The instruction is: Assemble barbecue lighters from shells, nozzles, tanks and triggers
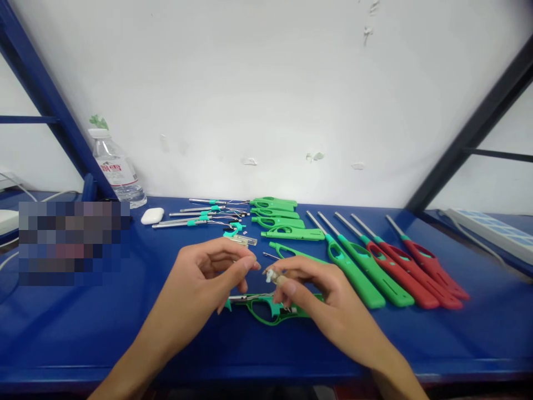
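My right hand (312, 283) pinches a small clear part with a pale tip (272, 276) between thumb and fingers. Just left of it, my left hand (220, 269) has thumb and forefinger pressed together; whether something tiny is between them is too small to make out. Below both hands, an open green lighter shell (266, 319) lies on the blue table, with a metal rod (241, 298), a teal trigger (275, 306) and a black piece in it. My right hand covers part of this shell. Clear lighter tanks (246, 240) lie just behind my left hand.
Several green shells (278, 222) and metal rods with wires (187, 222) lie at the back of the table (125, 333). Green lighters (353, 272) and red lighters (403, 278) lie at right. A water bottle (119, 172) and white case (152, 216) stand at back left.
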Available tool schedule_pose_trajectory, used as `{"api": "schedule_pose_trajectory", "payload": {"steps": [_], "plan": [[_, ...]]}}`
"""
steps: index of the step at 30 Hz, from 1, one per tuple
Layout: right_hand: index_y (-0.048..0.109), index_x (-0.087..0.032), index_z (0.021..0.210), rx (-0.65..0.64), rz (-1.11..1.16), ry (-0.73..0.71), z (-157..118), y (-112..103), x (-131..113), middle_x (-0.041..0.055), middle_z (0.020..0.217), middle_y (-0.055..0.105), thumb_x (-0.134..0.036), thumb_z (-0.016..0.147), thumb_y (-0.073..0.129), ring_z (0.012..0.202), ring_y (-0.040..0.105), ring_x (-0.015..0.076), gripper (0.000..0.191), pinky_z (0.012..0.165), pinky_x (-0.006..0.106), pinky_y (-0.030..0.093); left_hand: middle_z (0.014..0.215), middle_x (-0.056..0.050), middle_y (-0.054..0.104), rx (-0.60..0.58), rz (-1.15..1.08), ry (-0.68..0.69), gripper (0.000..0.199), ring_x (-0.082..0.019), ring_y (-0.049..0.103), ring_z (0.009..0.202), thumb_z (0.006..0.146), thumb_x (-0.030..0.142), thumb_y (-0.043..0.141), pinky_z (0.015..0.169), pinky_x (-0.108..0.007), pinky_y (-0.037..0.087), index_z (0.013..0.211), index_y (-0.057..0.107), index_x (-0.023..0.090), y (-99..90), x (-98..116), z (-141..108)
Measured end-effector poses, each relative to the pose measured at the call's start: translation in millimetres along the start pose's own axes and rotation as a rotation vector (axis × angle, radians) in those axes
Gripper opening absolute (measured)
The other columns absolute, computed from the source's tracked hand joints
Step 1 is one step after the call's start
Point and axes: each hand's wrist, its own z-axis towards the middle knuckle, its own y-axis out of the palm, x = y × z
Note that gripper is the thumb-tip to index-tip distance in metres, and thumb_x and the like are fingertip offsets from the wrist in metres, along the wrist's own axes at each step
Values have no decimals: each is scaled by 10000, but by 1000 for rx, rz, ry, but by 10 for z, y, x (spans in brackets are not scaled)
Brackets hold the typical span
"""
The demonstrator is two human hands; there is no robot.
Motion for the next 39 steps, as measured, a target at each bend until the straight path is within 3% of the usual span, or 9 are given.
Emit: {"api": "schedule_pose_trajectory", "payload": {"steps": [5, 12, 17, 21, 28, 39], "plan": [[787, -297, 1139, -9, -75, 20, 14, 37, 17, -57, 793, 786, -378, 1033, 672, 718, 684, 129, 176, 672, 260, 490, 637, 0, 705, 21, -82, 5, 272, -92, 515, 423, 859, 432, 815, 371, -181, 415, 980, 806, 188, 22, -9, 27], [791, -303, 1026, 120, -141, -26, 19, 46, 71, -63, 864, 783, -344, 963, 760, 754, 670, 128, 82, 657, 245, 493, 755, -42, 775, -47, -111, -3, 256, -89, 523, 430, 889, 447, 803, 380, -188, 443, 927, 819, 194, 12, -4, 21], [801, -323, 1010, 195, -180, -46, 29, 21, 102, -83, 916, 810, -289, 895, 828, 755, 674, 120, 123, 647, 225, 497, 911, -8, 765, -76, -123, 4, 184, -45, 522, 476, 917, 418, 808, 442, -154, 452, 936, 818, 235, -15, -96, 22], [805, -319, 1024, 209, -168, -56, 35, 19, 112, -70, 925, 808, -319, 926, 799, 770, 681, 131, 98, 642, 231, 500, 881, -13, 741, -110, -142, -15, 219, -46, 503, 472, 907, 437, 809, 427, -159, 430, 924, 819, 220, 0, -112, 25], [816, -291, 1010, 163, -163, -37, 22, 23, 71, -55, 839, 771, -355, 970, 756, 711, 620, 133, 96, 662, 259, 481, 713, -13, 675, -46, -126, -33, 307, -77, 469, 435, 863, 495, 805, 366, -188, 394, 921, 819, 193, 54, -35, 28], [794, -267, 1005, 129, -142, -24, 17, 23, 55, -38, 837, 742, -388, 1018, 688, 702, 602, 140, 161, 665, 267, 472, 697, -5, 652, -78, -116, -32, 333, -66, 442, 415, 877, 513, 782, 358, -194, 347, 910, 800, 182, 54, -24, 14]]}}
